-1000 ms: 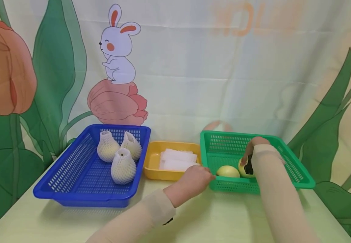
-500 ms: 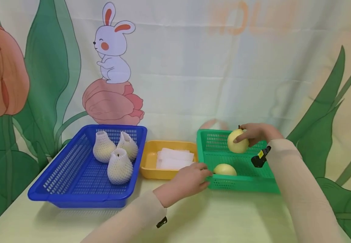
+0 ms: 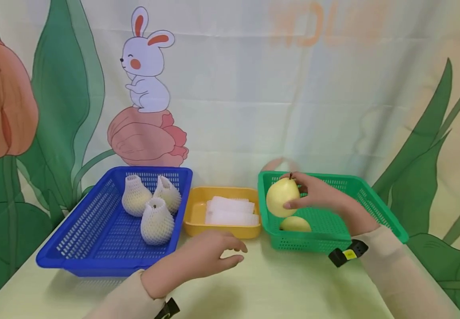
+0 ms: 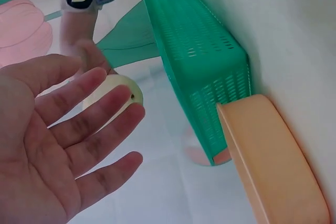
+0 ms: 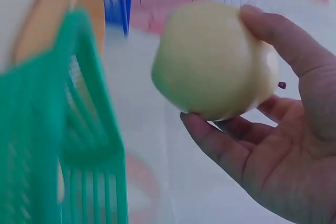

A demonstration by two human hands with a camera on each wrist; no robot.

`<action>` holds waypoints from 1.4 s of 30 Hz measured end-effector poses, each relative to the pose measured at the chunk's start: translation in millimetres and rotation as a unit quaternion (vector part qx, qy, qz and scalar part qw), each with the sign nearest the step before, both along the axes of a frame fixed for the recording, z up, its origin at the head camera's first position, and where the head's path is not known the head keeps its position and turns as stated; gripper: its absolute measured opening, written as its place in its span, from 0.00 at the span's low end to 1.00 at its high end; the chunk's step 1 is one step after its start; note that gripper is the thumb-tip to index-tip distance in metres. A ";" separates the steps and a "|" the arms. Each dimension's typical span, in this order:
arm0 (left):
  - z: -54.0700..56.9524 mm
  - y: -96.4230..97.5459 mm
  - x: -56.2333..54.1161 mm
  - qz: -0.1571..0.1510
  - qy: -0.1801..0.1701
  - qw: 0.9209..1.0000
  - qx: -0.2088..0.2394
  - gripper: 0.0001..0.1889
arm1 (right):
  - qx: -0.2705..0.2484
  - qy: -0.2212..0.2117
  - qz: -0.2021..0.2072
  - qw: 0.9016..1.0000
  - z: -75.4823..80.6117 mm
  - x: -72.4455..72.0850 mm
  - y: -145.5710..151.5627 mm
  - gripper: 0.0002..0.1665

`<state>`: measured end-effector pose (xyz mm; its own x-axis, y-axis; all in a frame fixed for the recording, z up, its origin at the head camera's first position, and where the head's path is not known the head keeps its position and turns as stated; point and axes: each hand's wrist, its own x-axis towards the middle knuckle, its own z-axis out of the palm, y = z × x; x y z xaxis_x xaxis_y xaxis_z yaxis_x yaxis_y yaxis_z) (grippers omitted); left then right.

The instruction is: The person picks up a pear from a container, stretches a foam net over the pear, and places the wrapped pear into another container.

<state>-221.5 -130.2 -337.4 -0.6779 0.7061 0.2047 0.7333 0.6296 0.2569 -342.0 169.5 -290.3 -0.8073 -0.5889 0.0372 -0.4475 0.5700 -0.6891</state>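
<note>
My right hand (image 3: 319, 192) grips a pale yellow pear (image 3: 282, 198) above the left part of the green basket (image 3: 333, 243). In the right wrist view the thumb and fingers curl round the pear (image 5: 212, 61), its short stem pointing toward the palm. A second pear (image 3: 295, 224) lies in the basket, partly behind its front wall. My left hand (image 3: 198, 257) is in the air in front of the yellow tray (image 3: 222, 231), its fingers relaxed and holding nothing. The left wrist view shows that palm (image 4: 31, 166) with the fingers spread.
White foam net sleeves (image 3: 231, 212) lie in the yellow tray between the two baskets. To the left stands a blue basket (image 3: 106, 261) with 3 pears in foam nets (image 3: 157, 223). A printed curtain (image 3: 230, 110) hangs behind the table (image 3: 277, 283).
My right hand has lifted a pear out of the green basket's interior and carried it left. My left hand has left that basket's front corner and moved left and nearer.
</note>
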 end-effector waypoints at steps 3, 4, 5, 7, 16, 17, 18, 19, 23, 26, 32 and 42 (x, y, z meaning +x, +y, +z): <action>-2.2 -12.8 9.7 -0.011 0.015 1.000 0.001 0.09 | -0.028 0.009 0.021 0.999 -10.1 19.2 -16.6 0.44; -4.1 -16.5 12.1 -0.015 0.021 1.000 0.002 0.09 | -0.037 0.011 0.026 0.999 -14.5 25.3 -22.2 0.44; -6.1 -19.6 14.4 -0.017 0.023 1.000 0.003 0.08 | -0.046 0.013 0.029 0.998 -19.5 31.1 -27.6 0.44; -10.4 -25.0 17.6 -0.017 0.018 1.000 0.005 0.08 | -0.063 0.011 0.030 0.997 -30.4 41.2 -38.4 0.43; -35.4 -38.0 24.5 -0.007 -0.051 0.999 -0.001 0.07 | -0.084 -0.025 0.039 0.995 -79.2 62.2 -83.6 0.43; -38.1 -38.7 25.7 -0.009 -0.058 0.998 -0.003 0.08 | -0.076 -0.022 0.041 0.996 -84.2 62.8 -87.2 0.42; -40.5 -39.1 26.8 -0.010 -0.065 0.998 -0.004 0.08 | -0.068 -0.018 0.041 0.997 -88.8 63.4 -90.8 0.42; -42.5 -39.5 27.9 -0.011 -0.068 0.998 -0.007 0.08 | -0.059 -0.013 0.042 0.997 -93.7 63.3 -94.1 0.42; -47.5 -40.2 31.0 -0.018 -0.066 0.998 -0.012 0.09 | -0.015 0.035 0.043 0.998 -110.7 60.7 -104.7 0.42; -49.8 -40.5 32.9 -0.021 -0.058 0.998 -0.013 0.09 | 0.018 0.060 0.041 0.997 -119.9 56.9 -111.4 0.42; -56.9 -38.7 36.8 -0.033 -0.079 0.996 -0.028 0.09 | 0.048 0.063 0.035 0.996 -129.4 52.0 -123.2 0.43; -68.5 -38.0 35.6 -0.063 -0.072 0.995 -0.041 0.09 | 0.047 0.070 0.026 0.996 -135.8 46.9 -127.3 0.42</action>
<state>-185.9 -168.2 -405.8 -0.6018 0.7970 0.0508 0.7667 0.5588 0.3161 -295.1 42.2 -426.1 -0.7668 -0.6355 0.0901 -0.5656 0.6026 -0.5630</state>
